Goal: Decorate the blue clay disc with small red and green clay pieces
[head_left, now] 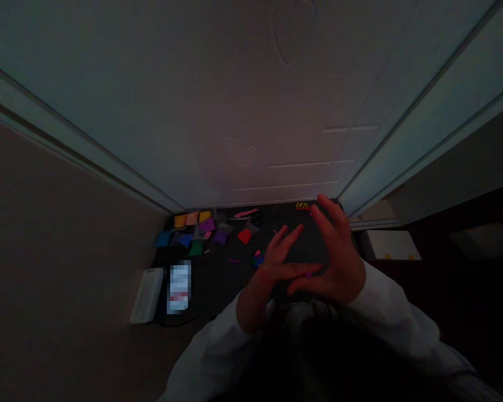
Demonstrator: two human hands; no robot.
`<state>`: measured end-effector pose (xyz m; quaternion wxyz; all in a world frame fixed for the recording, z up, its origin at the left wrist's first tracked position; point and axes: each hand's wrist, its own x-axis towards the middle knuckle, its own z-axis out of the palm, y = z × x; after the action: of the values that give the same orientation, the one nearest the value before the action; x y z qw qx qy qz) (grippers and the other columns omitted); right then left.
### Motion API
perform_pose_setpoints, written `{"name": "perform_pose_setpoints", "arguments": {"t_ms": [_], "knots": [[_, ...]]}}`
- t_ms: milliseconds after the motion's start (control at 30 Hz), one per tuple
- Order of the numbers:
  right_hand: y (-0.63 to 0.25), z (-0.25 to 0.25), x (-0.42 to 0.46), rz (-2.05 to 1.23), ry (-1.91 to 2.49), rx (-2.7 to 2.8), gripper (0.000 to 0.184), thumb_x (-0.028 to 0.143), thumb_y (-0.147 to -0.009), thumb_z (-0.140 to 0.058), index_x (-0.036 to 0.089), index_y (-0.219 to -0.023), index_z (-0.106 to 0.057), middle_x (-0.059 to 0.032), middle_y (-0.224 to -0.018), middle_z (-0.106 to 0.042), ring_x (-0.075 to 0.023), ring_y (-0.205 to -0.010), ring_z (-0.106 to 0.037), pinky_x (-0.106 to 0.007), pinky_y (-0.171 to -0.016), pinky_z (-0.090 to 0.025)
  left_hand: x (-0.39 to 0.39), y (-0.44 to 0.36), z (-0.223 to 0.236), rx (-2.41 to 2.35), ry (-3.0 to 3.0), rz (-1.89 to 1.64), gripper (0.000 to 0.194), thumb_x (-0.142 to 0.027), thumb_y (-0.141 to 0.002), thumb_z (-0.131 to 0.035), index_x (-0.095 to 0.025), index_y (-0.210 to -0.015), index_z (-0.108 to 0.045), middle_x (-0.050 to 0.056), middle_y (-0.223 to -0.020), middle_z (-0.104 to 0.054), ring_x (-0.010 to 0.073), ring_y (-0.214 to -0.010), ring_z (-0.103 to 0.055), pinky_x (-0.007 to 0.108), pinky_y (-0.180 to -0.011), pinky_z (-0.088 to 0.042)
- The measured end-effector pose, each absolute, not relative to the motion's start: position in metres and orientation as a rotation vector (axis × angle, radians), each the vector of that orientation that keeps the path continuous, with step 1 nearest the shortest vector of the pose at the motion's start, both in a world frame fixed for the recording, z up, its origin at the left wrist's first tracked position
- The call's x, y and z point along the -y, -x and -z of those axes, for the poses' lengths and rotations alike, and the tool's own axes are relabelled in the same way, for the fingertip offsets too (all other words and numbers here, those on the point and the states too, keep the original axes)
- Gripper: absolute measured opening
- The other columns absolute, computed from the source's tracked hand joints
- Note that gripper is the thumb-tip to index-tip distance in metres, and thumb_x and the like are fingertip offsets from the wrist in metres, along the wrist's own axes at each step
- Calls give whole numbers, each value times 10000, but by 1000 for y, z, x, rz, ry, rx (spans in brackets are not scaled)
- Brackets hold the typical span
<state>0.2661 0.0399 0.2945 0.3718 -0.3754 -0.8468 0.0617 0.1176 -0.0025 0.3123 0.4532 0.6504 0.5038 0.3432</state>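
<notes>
Low in front of my body, both hands come together over the dark table [218, 285]. Between them shows a small purple piece of soft clay [309, 274]. My left hand [276, 265] stretches one digit across onto the clay, its other fingers raised and apart. From the other side my right hand [339, 257] meets it with the thumb, its upper fingers pointing up and away. The dim light hides which surfaces press on the clay. Just left of my left hand lies a dark blue round piece [258, 259] with pink on it.
Colored clay packets cover the table's back left, among them red [245, 235], green [196, 248] and orange [180, 221]. Scissors [247, 218] lie by the wall. A purple strip [235, 261], yellow-dotted item [302, 206], blurred pale sheet [179, 287] and white case [146, 296] are also there.
</notes>
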Motion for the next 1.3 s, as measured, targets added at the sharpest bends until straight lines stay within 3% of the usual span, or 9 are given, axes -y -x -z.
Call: {"name": "perform_pose_setpoints", "arguments": {"t_ms": [167,367,633,733,900,1033,1100,1167,1300], "knots": [[-271,-291,-40,-151,995,2138,1017,653,-519,-557,172,-1311,-140,-162,-1344,-180,-359,-1215,-220,-564,-933,-218,1,-110,-306,-1218,-1571,-912,527,-656,-708,-260,-344,-807,-672,-79,-1286,-403,231,-1256,-213,392,-1031,-144],[-279,-285,-41,-138,1019,2098,955,585,-545,-596,183,-1302,-174,-150,-1334,-211,-348,-1203,-248,-550,-938,-223,4,-100,-298,-1094,-1538,-1029,812,-659,-703,33,-284,-871,-668,-32,-1314,-371,235,-1251,-221,390,-1035,-128],[-283,-282,-41,-161,1009,2059,939,543,-502,-663,229,-1279,-240,-122,-1324,-225,-335,-1198,-256,-550,-946,-237,7,-99,-295,-1105,-1454,-1042,853,-593,-732,96,-218,-840,-663,3,-1302,-386,222,-1247,-217,400,-1032,-135],[-283,-282,-40,-178,931,2062,767,452,-537,-690,287,-1209,-361,-71,-1342,-199,-320,-1202,-259,-543,-952,-246,8,-103,-294,-1007,-1343,-1128,779,-579,-764,23,-212,-849,-658,12,-1288,-406,227,-1246,-217,415,-1035,-119],[-283,-284,-38,-258,805,2082,289,263,-623,-671,303,-901,-606,40,-1362,-178,-316,-1219,-243,-529,-975,-232,7,-103,-285,-883,-1232,-1189,760,-558,-779,23,-223,-886,-651,9,-1275,-423,233,-1243,-227,437,-1032,-124],[-282,-286,-36,-320,776,2039,173,210,-615,-674,282,-769,-640,69,-1356,-203,-312,-1231,-219,-518,-1004,-203,5,-101,-278,-833,-1143,-1153,753,-496,-807,49,-207,-942,-632,22,-1282,-413,218,-1243,-235,424,-1034,-138],[-282,-285,-35,-373,772,2006,190,196,-608,-678,279,-773,-632,64,-1352,-215,-307,-1232,-223,-517,-1009,-208,3,-102,-274,-856,-1117,-1162,650,-483,-831,-47,-212,-952,-626,30,-1251,-449,208,-1230,-267,412,-1033,-152],[-280,-284,-33,-440,760,1966,215,177,-607,-679,281,-785,-619,61,-1351,-223,-302,-1231,-231,-520,-1008,-219,1,-104,-270,-917,-1099,-1130,444,-441,-834,-261,-215,-957,-622,40,-1179,-519,206,-1194,-330,394,-1021,-191],[-275,-278,-29,-561,738,1897,244,145,-601,-683,279,-788,-602,48,-1341,-248,-308,-1234,-225,-543,-996,-235,0,-106,-264,-975,-934,-1004,232,-304,-764,-497,-197,-914,-639,47,-960,-642,201,-972,-530,352,-892,-359]]}}
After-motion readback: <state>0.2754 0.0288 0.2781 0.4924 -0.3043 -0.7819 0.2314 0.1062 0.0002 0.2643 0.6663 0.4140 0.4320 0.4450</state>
